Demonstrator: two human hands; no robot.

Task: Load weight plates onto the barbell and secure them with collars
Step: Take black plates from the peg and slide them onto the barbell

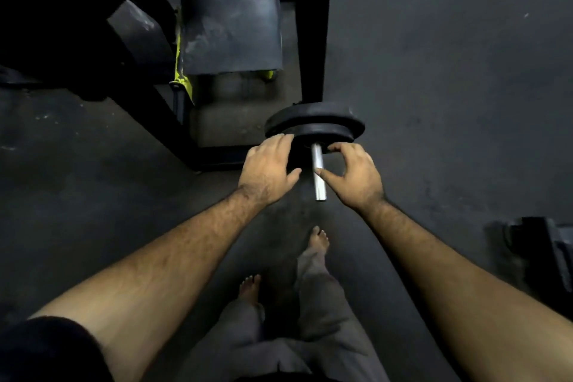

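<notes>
The barbell's steel sleeve (pixel 318 175) points toward me, low over the floor. Two black weight plates sit on it: a wide rear plate (pixel 313 116) and a smaller front plate (pixel 325 133) pressed against it. My left hand (pixel 266 169) holds the front plate's left side, with its fingers over the rim and its thumb spread below. My right hand (pixel 356 175) is curled on the plate's right side. Its fingertips lie by the hub and its thumb touches the sleeve. No collar shows on the sleeve. The rest of the bar is hidden behind the plates.
A black bench frame (pixel 310 25) with a dusty pad (pixel 232 25) and yellow-green brackets (pixel 183 49) stands just beyond the plates. Dark equipment (pixel 545 254) sits on the floor at the right. My bare feet (pixel 317 242) stand on the dark rubber floor (pixel 449 87) below the sleeve.
</notes>
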